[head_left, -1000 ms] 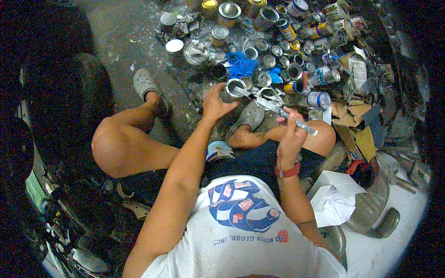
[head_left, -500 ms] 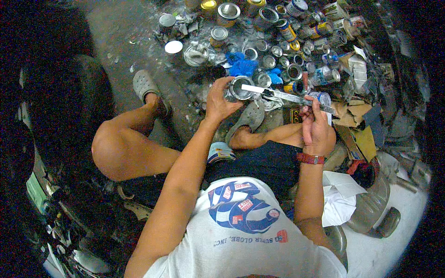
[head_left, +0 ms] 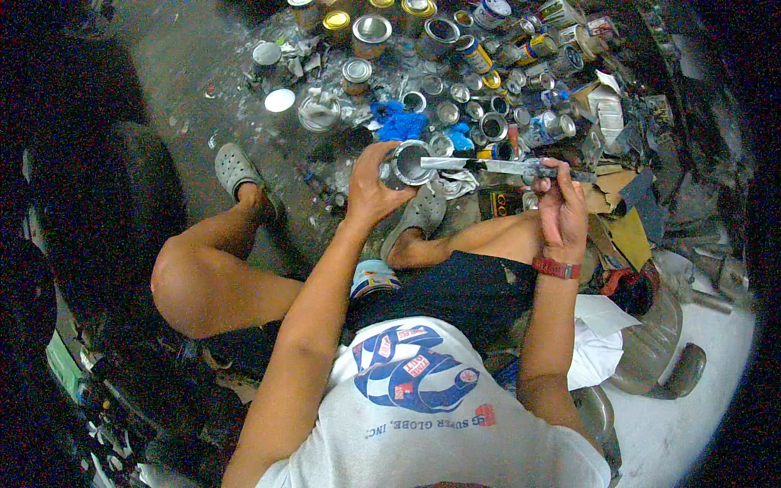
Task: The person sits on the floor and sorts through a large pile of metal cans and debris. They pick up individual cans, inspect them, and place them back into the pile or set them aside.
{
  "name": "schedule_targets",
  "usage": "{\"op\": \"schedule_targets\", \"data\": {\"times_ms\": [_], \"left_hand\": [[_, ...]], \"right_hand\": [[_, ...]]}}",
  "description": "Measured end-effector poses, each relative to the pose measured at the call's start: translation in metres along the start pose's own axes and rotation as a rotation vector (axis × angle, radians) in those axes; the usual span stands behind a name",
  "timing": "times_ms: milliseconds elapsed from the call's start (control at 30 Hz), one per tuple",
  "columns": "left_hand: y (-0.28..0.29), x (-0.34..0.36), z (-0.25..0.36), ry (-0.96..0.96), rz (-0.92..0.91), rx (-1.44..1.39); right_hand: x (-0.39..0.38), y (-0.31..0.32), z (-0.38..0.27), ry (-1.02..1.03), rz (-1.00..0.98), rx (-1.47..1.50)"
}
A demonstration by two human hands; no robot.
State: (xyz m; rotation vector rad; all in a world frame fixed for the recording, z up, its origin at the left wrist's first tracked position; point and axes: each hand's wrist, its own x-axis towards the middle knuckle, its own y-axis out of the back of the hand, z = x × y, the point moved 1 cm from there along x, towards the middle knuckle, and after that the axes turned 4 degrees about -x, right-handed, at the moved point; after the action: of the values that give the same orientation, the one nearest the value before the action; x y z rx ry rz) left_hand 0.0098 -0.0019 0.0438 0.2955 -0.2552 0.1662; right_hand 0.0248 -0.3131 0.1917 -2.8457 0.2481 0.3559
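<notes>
My left hand (head_left: 370, 187) is wrapped round an open metal can (head_left: 412, 163) with a grey inside, held tilted above the floor between my legs. My right hand (head_left: 560, 207) grips the far end of a long flat stick (head_left: 496, 166), smeared silvery and dark, with a pale left end resting at the can's rim or just inside it; I cannot tell which. Below the stick lies crumpled whitish paper or cloth (head_left: 460, 184). Blue crumpled rags (head_left: 400, 124) sit just beyond my left hand.
Many paint cans (head_left: 371, 32) crowd the stained floor (head_left: 187, 89) ahead. Cardboard scraps (head_left: 626, 232) lie to my right, beside white paper (head_left: 598, 354). My bent knee (head_left: 183, 285) and grey clogs (head_left: 237, 167) are at left and middle. Dark rounded objects (head_left: 114, 203) fill the left side.
My right hand has moved right and slightly up, bringing the stick flatter, nearly horizontal. My left hand with the can has shifted a little, its opening tipped more toward the stick.
</notes>
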Motion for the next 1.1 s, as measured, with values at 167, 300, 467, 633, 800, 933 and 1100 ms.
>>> {"op": "schedule_targets", "data": {"times_ms": [167,300,467,633,800,933,1100], "left_hand": [[0.001,0.0,-0.002,-0.033,-0.018,-0.026],[0.001,-0.003,0.0,-0.002,-0.011,0.006],[0.002,-0.004,-0.002,-0.01,-0.032,0.014],[0.004,-0.004,-0.003,-0.038,-0.042,0.013],[0.004,-0.005,-0.001,-0.017,-0.042,0.014],[0.004,-0.007,-0.002,-0.001,-0.071,0.008],[0.003,-0.016,-0.017,-0.032,-0.121,0.081]], "right_hand": [[0.006,0.01,0.001,-0.031,-0.044,-0.026],[0.003,-0.004,-0.002,-0.022,-0.045,-0.005],[0.002,-0.005,-0.006,-0.045,-0.082,-0.022],[0.004,-0.002,-0.006,-0.01,-0.062,-0.055],[0.001,-0.011,-0.008,-0.005,-0.053,-0.15],[-0.003,-0.021,-0.004,0.046,-0.03,-0.492],[-0.022,-0.078,0.029,0.182,-0.118,-0.997]]}}
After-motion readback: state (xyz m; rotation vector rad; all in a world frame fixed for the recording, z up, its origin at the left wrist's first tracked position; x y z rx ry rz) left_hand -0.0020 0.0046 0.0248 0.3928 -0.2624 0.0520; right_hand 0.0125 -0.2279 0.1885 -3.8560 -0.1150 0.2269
